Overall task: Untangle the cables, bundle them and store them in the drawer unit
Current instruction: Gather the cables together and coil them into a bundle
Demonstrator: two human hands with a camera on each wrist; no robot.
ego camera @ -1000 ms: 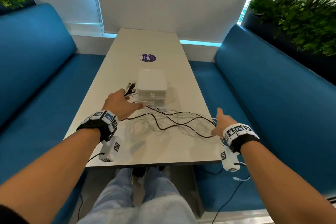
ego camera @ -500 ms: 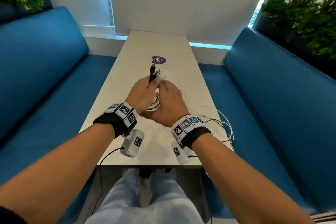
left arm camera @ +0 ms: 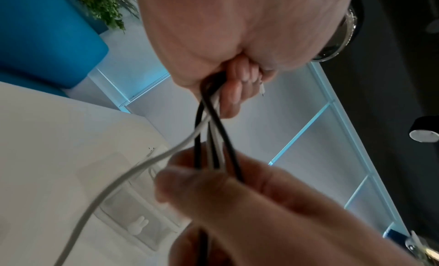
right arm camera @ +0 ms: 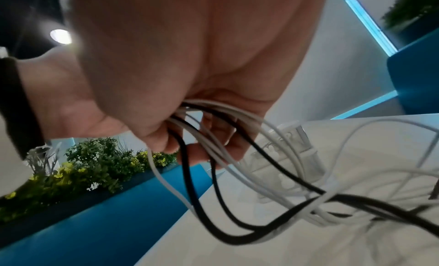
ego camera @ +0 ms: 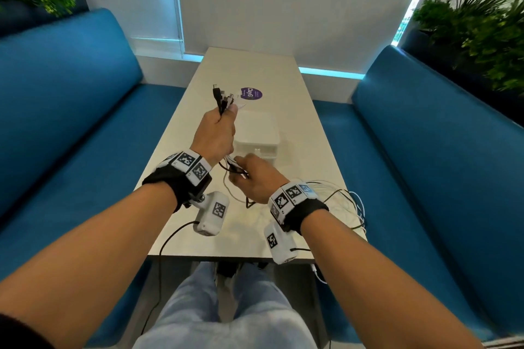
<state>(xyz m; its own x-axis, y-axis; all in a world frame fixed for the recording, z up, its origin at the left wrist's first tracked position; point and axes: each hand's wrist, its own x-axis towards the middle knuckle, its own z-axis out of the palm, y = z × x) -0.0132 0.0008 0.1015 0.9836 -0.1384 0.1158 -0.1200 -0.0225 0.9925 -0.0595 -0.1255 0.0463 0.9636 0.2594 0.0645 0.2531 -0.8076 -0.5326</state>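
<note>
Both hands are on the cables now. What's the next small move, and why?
Probably slide the right hand down the cables toward the tangle. The left hand already grips the plug ends together, raised above the table, while loose loops lie snarled at the table's right edge.

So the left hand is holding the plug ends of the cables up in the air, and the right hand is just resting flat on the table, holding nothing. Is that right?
Not quite. The left hand does hold the plug ends of the cables up, but the right hand is not flat or idle: its fingers are curled round the same black and white cables lower down, above the table. The right wrist view shows this best.
</note>
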